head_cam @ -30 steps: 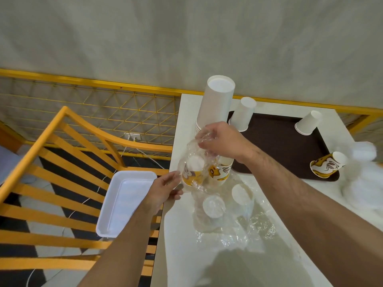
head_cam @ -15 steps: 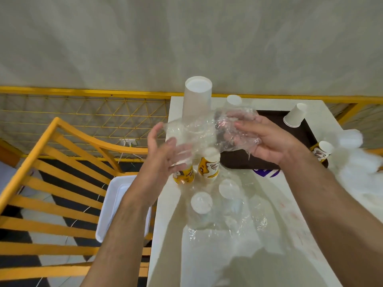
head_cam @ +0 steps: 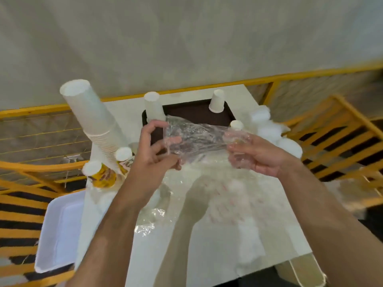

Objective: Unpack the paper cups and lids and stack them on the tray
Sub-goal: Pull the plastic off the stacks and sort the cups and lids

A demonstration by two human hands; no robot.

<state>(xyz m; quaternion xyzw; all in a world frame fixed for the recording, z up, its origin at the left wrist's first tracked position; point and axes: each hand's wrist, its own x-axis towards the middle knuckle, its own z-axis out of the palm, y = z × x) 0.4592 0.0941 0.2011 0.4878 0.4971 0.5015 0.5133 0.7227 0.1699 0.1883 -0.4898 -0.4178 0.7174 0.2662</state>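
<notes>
A crumpled clear plastic wrapper (head_cam: 194, 139) is stretched between my hands above the white table (head_cam: 217, 235). My left hand (head_cam: 154, 150) pinches its left end and my right hand (head_cam: 255, 154) grips its right end. A tall stack of upside-down white paper cups (head_cam: 93, 123) leans at the table's left, with yellow printed cups (head_cam: 103, 176) at its foot. On the dark brown tray (head_cam: 199, 112) behind the wrapper stand upside-down white cups (head_cam: 154, 107) (head_cam: 217, 101). White lids (head_cam: 275, 131) are piled right of the tray.
More clear plastic (head_cam: 153, 216) lies on the table under my left forearm. A white rectangular tray (head_cam: 60, 228) rests on a yellow chair to the left. Another yellow chair (head_cam: 342, 141) stands at the right. A yellow railing runs behind the table.
The wrapper has come off the cup stack and is now pulled out between both hands over the table's middle. The view has swung right, so the stack sits further left.
</notes>
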